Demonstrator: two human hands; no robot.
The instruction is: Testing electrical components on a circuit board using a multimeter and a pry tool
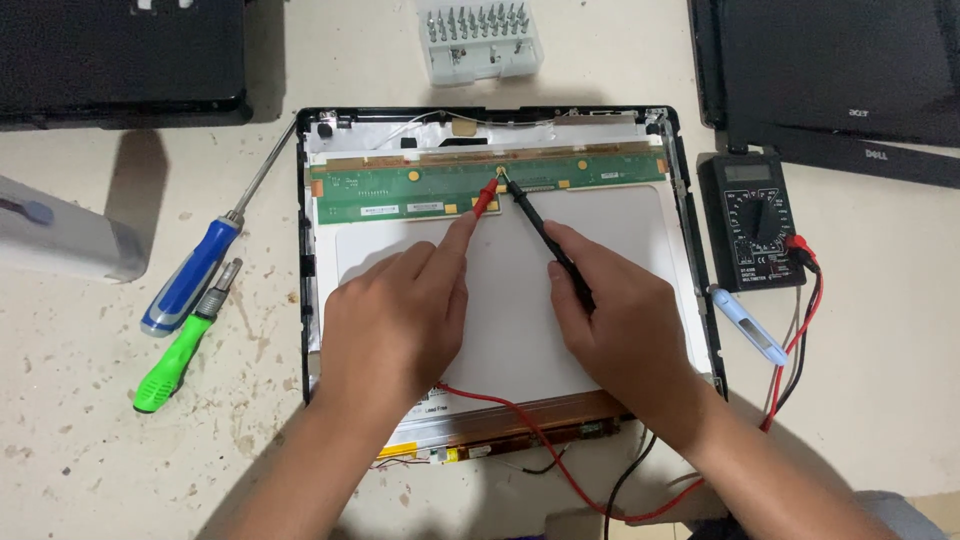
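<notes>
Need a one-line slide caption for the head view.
Left hand and right hand press red probe and black probe onto green circuit strip; multimeter beside panel.

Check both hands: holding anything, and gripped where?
Left hand holds the red multimeter probe by its handle, forefinger along it. Right hand holds the black multimeter probe by the rear of its handle. Both tips rest on the green circuit board.

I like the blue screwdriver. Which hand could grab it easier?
Probably the left hand: the blue screwdriver lies on its side of the panel, while the right hand holds the black probe farther away.
</notes>
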